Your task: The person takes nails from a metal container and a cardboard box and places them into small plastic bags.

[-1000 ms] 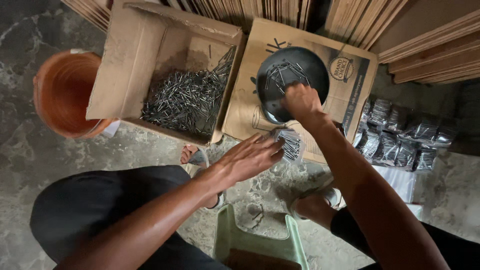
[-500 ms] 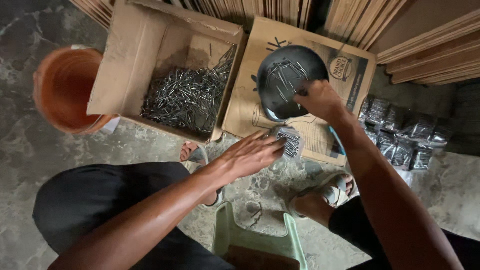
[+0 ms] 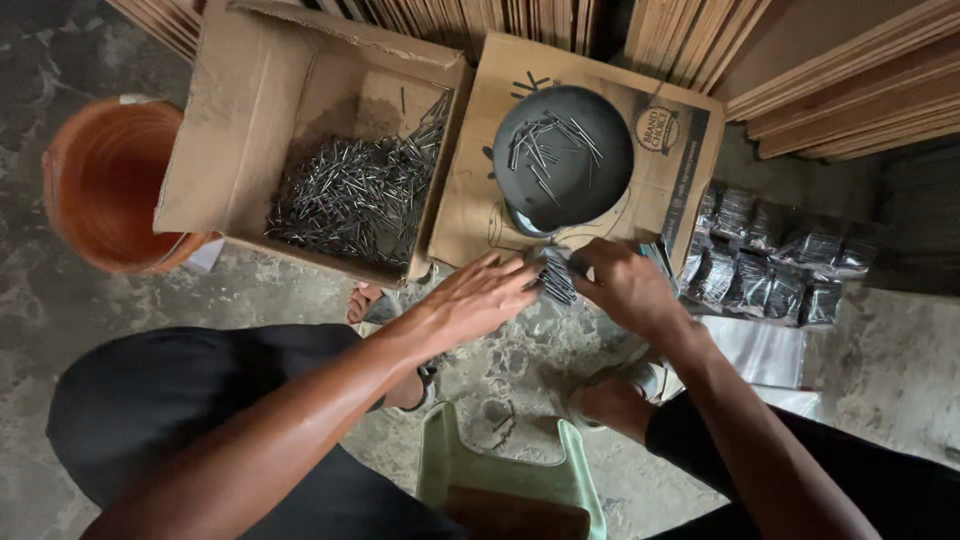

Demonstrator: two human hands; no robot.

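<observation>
Both hands meet over the concrete floor (image 3: 60, 300) at a small bundle of nails (image 3: 556, 277), which sits between them just near of the flattened cardboard box. The left hand (image 3: 478, 298) comes in from the lower left, its fingers stretched toward the bundle and touching its left side; whether they close around it cannot be told. The right hand (image 3: 628, 285) is curled around the right side of the bundle, holding it.

Just beyond the hands, a dark round bowl (image 3: 563, 158) rests on the flattened cardboard box (image 3: 668, 160), with a few loose nails lying inside it. To its left stands an open cardboard box (image 3: 240, 130) with a heap of nails (image 3: 350, 195) in it. Farther left is an orange bucket (image 3: 105, 190). To the right of the hands lie small clear packets (image 3: 770, 270) filled with nails, set in a row. Stacked wooden slats (image 3: 850, 70) fill the far edge. Near the person's knees sits a pale green plastic stool (image 3: 500, 480).
</observation>
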